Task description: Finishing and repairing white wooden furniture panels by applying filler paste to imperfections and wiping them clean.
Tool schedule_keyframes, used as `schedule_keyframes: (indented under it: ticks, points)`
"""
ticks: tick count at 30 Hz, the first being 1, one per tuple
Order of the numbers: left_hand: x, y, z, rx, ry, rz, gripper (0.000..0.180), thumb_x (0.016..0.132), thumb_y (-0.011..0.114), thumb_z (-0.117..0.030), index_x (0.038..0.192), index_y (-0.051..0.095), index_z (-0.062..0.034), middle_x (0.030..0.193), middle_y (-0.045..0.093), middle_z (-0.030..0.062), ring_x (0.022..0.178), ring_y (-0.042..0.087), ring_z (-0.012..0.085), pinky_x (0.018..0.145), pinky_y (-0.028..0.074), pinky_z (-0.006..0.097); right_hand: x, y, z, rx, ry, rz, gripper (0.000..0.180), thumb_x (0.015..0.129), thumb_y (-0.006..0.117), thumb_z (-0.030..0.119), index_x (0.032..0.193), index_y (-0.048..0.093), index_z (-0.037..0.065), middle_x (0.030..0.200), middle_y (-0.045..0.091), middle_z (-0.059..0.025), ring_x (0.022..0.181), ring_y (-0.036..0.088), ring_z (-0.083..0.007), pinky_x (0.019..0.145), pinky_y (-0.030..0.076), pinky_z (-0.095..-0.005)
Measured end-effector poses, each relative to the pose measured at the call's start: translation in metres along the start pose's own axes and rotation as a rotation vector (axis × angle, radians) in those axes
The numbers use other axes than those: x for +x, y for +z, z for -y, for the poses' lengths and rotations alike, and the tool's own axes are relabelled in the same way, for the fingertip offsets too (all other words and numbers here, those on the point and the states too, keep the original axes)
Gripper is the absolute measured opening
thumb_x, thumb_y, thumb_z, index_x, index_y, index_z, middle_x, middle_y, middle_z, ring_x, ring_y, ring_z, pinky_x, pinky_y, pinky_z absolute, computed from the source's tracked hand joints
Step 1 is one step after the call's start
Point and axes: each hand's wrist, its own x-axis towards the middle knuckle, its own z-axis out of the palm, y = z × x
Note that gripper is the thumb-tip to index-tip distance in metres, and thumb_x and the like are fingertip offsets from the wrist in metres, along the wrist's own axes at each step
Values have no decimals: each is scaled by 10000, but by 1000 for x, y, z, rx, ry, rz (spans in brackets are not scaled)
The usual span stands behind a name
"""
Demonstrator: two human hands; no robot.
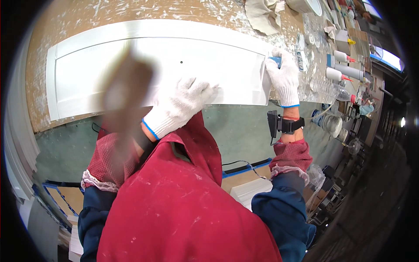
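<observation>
A long white panel (118,52) with a raised frame and a small dark hole lies on the paint-marked table. My left hand (181,102), in a white knitted glove, rests on the panel's near part with its fingers loosely extended and nothing seen in them. At the panel's right end, my right hand (283,78) is closed around a small blue block (276,61), probably a sanding block, mostly hidden by the glove. This block is against the end of the panel's frame.
A brown, blurred object (126,83) hangs close in front, covering part of the panel. Right of the panel are a clear plastic bottle (334,91), white glue bottles with red tips (336,74), and a larger water bottle (329,122). A crumpled cloth (265,15) lies at the back.
</observation>
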Motion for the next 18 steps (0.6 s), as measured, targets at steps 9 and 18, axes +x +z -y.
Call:
schedule_keyframes:
  ticks: [9,18]
  points:
    - [-2,0,0,-16,-4,-24,557,744,686,-265,1265,512,-172,1095,479,19,993,490,209,843,451,306,-13,-6,7,61,41,86,302,793,646,195,1043,601,34,977,636,-142,862,611,-227,796,481,-328]
    - [0,-7,1,-83,13,-65,483,751,688,-253,1206,543,-177,1073,501,8,935,534,182,755,489,296,-8,8,-8,-181,-113,-50,299,815,619,255,1042,599,62,946,614,-133,849,596,-281,795,472,-388]
